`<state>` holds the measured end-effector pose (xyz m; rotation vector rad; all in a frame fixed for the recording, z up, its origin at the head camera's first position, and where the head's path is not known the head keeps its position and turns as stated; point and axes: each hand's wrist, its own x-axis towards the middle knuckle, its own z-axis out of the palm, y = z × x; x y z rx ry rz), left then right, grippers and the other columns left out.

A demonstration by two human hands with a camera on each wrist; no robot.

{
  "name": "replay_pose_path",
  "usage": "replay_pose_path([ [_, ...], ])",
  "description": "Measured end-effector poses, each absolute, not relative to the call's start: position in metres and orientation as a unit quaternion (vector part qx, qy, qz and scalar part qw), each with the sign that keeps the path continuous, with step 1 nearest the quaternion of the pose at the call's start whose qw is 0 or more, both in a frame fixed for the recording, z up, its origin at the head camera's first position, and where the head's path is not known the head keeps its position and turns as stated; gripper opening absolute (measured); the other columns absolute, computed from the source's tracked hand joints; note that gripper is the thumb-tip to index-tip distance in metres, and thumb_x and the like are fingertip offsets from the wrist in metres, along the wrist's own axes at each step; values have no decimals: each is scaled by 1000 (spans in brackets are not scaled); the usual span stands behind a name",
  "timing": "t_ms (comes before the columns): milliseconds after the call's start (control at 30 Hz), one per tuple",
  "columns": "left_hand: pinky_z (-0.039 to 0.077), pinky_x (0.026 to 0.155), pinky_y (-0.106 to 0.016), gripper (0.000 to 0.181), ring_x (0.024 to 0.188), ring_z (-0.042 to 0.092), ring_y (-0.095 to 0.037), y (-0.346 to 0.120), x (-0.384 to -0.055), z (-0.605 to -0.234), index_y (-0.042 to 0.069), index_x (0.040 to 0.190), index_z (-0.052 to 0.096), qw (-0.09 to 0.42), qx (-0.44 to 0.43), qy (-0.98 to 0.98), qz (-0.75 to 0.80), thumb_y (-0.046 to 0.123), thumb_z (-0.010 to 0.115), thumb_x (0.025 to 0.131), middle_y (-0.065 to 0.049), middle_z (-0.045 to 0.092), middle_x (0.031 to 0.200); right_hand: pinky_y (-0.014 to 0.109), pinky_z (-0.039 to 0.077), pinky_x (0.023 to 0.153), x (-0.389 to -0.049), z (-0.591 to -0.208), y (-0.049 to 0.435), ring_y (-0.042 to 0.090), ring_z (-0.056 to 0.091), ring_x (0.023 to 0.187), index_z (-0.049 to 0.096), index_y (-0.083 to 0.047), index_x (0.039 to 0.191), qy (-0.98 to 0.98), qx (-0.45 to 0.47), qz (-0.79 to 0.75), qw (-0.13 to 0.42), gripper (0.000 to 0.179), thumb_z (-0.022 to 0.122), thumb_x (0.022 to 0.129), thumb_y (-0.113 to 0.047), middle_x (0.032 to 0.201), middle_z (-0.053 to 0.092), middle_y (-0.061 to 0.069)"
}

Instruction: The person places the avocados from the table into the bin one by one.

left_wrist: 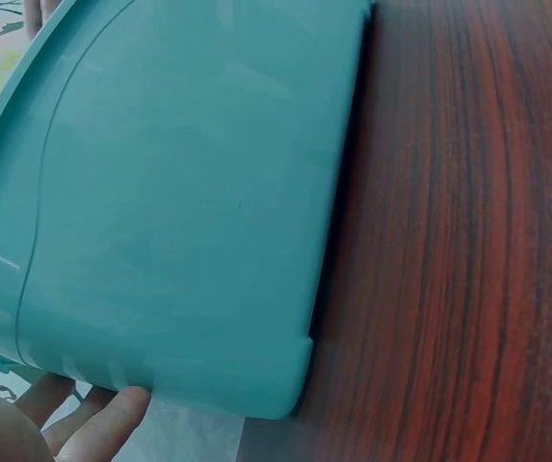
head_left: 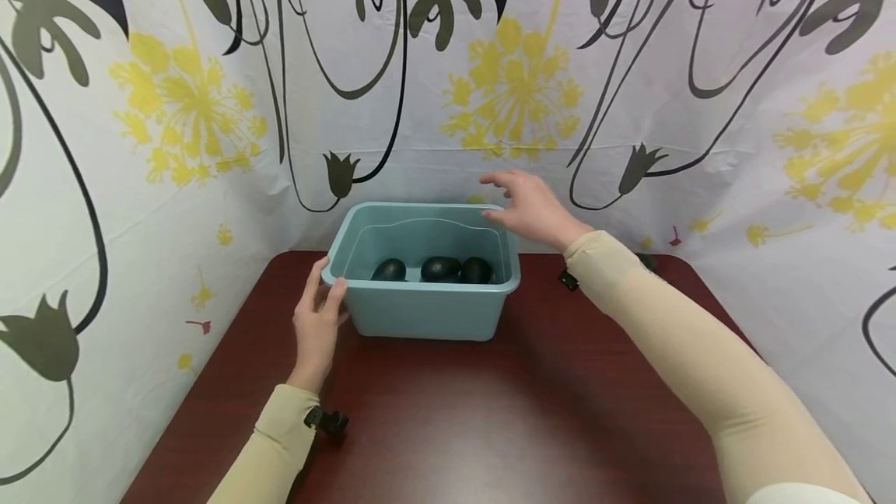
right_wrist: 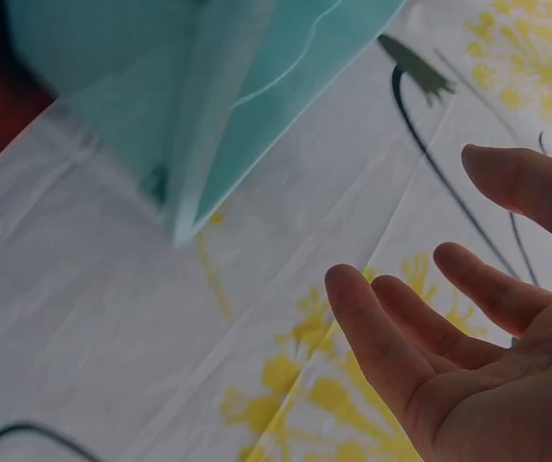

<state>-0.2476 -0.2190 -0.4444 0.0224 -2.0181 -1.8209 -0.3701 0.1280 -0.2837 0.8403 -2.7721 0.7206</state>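
A light blue plastic bin (head_left: 427, 313) stands near the far edge of the dark red wooden table. Inside lie three dark, smooth oval things that look like avocados (head_left: 440, 269). My left hand (head_left: 316, 333) holds the bin at its left front corner, thumb at the rim and fingers along the side. In the left wrist view those fingers (left_wrist: 112, 423) press against the bin's wall (left_wrist: 189, 192). Above the bin's right back corner hovers my right hand (head_left: 528, 208), fingers spread and holding nothing. The right wrist view shows its palm and loose fingers (right_wrist: 372, 327) apart from the bin.
White cloth (head_left: 434, 123) with yellow and grey flowers hangs close behind the table and on both sides. A small dark green thing (head_left: 647, 261) shows partly behind the right forearm. Bare table top (head_left: 434, 411) lies in front of the bin.
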Motion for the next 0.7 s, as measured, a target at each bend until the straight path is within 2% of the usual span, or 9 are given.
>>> replay_pose_path([
  [200, 52, 90, -54, 57, 121, 57, -26, -220, -247, -443, 36, 153, 42, 217, 10, -729, -649, 41, 63, 100, -3, 51, 144, 52, 49, 91, -376, -276, 155, 36, 57, 118, 52, -17, 146, -935, 262, 214, 103, 59, 73, 93, -29, 146, 49, 13],
  [433, 52, 90, -55, 57, 121, 56, -26, -219, -248, -443, 35, 153, 43, 220, 10, -730, -647, 40, 63, 100, -7, 51, 145, 55, 48, 89, -380, -275, 195, 39, 58, 113, 52, -12, 145, -947, 235, 190, 114, 58, 72, 93, -28, 140, 52, 19],
  [700, 50, 91, -60, 58, 121, 57, -27, -219, -248, -447, 34, 153, 43, 223, 4, -726, -650, 42, 64, 99, -9, 53, 143, 60, 47, 88, -382, -269, 248, 43, 59, 115, 53, -12, 145, -956, 185, 194, 117, 55, 68, 96, -32, 141, 53, 21],
])
